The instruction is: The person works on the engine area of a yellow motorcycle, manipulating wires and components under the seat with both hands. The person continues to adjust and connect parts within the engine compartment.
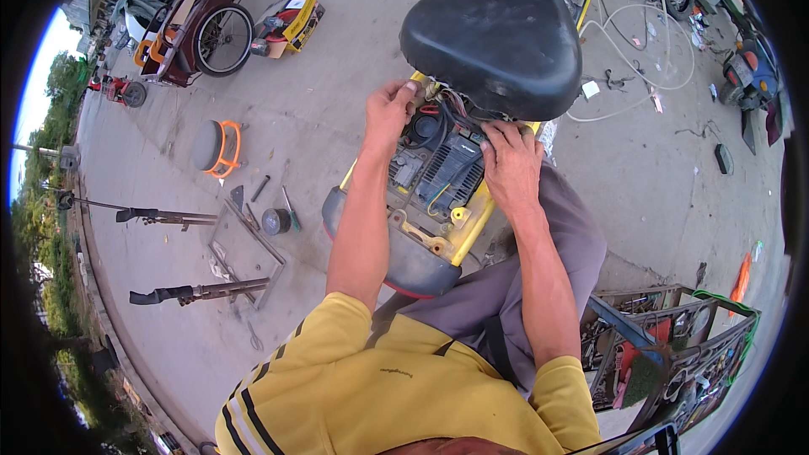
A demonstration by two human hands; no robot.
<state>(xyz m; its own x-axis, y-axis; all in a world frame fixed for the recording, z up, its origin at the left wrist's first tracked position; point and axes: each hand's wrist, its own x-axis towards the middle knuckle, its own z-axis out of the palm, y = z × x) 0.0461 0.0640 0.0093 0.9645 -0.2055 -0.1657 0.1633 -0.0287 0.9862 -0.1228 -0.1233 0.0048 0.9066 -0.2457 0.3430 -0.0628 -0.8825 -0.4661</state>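
Seat (497,38) at one o'clock from the ribbed box (455,167), presumably tipped away to bare the wires (458,111) at twelve. Left hand (389,111), toward eleven, and right hand (514,164), at three, curl near them; whether either grips anything cannot be told.

The black seat (493,42) is covering part of the wires (456,106); the lower edge is cutting off your yellow shirt (396,396).

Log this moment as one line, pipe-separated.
left hand: beside wiring, below black seat, grip unclear | right hand: at dark finned module | module: exposed beside yellow frame tube | orange-legged stool: off left
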